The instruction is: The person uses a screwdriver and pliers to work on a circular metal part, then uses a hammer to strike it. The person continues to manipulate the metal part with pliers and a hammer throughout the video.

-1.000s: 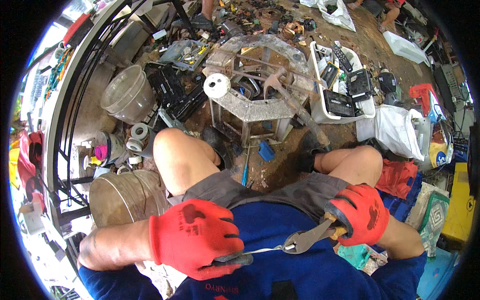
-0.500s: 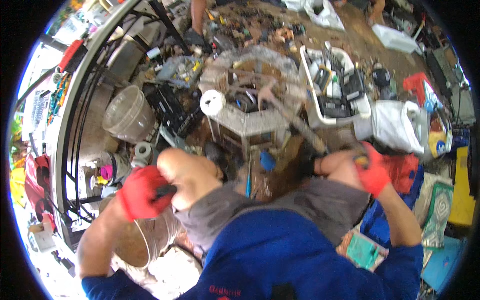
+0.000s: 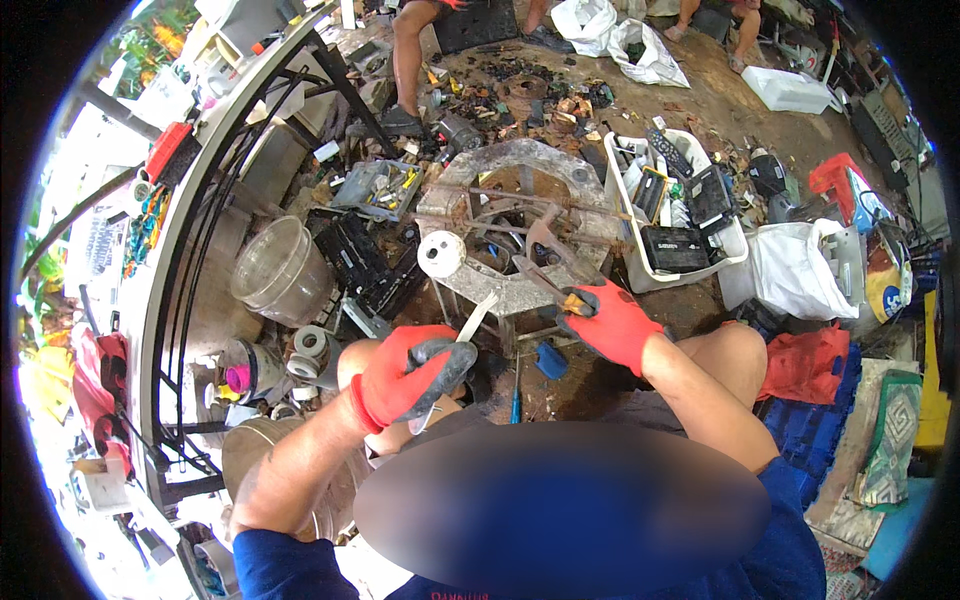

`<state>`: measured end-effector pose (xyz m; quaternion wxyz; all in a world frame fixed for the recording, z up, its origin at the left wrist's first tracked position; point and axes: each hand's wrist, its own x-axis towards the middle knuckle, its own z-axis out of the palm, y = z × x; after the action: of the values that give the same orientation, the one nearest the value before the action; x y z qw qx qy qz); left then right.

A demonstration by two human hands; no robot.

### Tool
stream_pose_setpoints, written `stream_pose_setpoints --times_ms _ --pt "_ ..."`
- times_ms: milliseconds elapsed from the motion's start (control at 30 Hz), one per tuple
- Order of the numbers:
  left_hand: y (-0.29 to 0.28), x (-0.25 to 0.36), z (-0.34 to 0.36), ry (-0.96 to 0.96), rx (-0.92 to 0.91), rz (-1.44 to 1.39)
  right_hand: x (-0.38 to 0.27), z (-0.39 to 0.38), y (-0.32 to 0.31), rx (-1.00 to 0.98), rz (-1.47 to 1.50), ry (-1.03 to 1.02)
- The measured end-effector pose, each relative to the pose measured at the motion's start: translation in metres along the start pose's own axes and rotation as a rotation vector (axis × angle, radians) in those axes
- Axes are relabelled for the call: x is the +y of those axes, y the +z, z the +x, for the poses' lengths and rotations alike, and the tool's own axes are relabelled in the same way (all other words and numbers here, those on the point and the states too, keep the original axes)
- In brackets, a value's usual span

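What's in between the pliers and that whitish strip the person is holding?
Nothing that I can see. The right hand holds the pliers, the left hand holds the whitish strip, and there's an open gap between them. The metal stand shows behind that gap, seemingly lower down.

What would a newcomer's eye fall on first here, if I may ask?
Probably the bright red gloves at the centre: the left hand holds a pale strip, and the right hand grips pliers. Just beyond them stands a grey, many-sided metal stand with a hammer lying on it. To its right, a white bin filled with dark gadgets also stands out.
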<state>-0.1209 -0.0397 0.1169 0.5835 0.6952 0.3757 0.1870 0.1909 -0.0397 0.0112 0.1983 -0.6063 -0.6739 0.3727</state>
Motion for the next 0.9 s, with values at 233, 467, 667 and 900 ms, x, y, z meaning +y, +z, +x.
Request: stream_pose_setpoints --times_ms 233,467,667,900 --pt "0.029 -0.051 0.008 0.303 0.230 -0.460 0.025 0.030 0.050 0.102 -0.490 0.063" --pt "0.078 -0.081 0.019 0.146 0.259 -1.556 0.032 0.037 0.090 0.055 -0.963 -0.014" --pt "0.087 -0.083 0.016 0.145 0.135 -1.687 0.045 0.038 0.104 0.128 -0.884 -0.030" --pt "0.085 -0.079 0.023 0.155 0.131 -1.560 0.020 0.016 0.071 0.315 -0.368 -0.182"
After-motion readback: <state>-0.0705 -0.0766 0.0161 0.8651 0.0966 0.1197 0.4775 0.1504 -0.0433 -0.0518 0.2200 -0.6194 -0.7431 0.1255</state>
